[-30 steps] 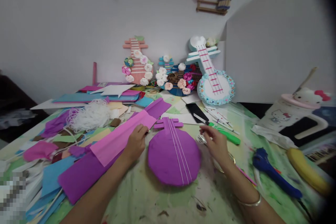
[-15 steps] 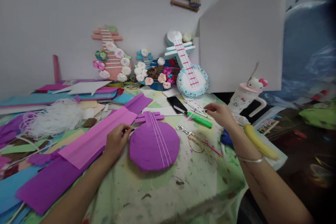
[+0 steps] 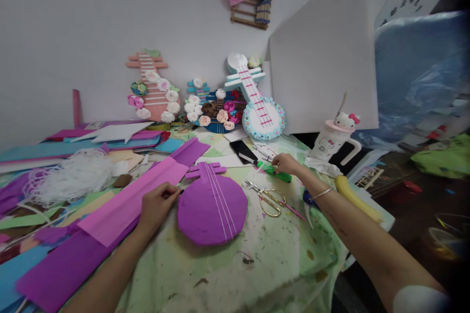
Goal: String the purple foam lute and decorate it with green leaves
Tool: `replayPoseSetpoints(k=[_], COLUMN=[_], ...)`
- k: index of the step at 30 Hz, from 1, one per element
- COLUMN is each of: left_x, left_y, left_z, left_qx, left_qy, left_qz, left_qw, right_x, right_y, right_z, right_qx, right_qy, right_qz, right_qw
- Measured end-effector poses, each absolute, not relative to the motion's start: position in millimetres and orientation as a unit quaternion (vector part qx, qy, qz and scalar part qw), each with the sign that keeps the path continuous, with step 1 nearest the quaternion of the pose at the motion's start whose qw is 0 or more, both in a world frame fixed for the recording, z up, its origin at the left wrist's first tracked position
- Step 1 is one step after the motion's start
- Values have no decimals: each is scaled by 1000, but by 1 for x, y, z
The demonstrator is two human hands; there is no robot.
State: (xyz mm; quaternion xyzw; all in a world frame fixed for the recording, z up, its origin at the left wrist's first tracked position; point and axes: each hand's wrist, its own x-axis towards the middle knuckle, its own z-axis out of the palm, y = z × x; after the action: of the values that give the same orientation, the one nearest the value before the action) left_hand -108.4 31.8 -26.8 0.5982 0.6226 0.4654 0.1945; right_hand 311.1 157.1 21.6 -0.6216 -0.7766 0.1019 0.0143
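A purple paper-covered lute shape lies on the table, with white strings running down its neck and round body. My left hand is at its left edge, thumb and fingers pinched together; a tiny dark spot shows at the fingertips, too small to name. Over the handle of a green utility knife is my right hand, its fingers curled downward and close together; what they grip is hidden. White threads lie beside the knife. Gold-handled scissors rest between the purple lute and my right forearm.
Pink crepe paper and a tangle of white cord cover the left side. Behind stand decorated lutes, including a white one. A black phone lies mid-table; a cup and a banana are at right.
My right hand has moved left and down, from above the white striped sticks to the green knife's handle. My left hand stays at the purple lute's edge. The view has shifted slightly.
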Motion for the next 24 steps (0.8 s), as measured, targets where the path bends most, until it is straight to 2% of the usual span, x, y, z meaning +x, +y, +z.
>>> replayPoseSetpoints(k=[6,11,17,24], left_x=[-110,-109,-109,-109], left_y=[32,32,30,29], left_z=[-31,-31,-28,-28], left_qx=[565,565,576,615], left_qy=[622,626,631,632], left_qz=[502,498,495,451], left_qw=[204,201,158,139], right_x=[308,305,306,305], right_y=[155,151,147,139], right_z=[21,23,47,102], right_qx=[-634,-626,-617,-554], right_qy=[-766,-770,-754,-715], right_qz=[102,124,164,292], right_qw=[-7,18,152,310])
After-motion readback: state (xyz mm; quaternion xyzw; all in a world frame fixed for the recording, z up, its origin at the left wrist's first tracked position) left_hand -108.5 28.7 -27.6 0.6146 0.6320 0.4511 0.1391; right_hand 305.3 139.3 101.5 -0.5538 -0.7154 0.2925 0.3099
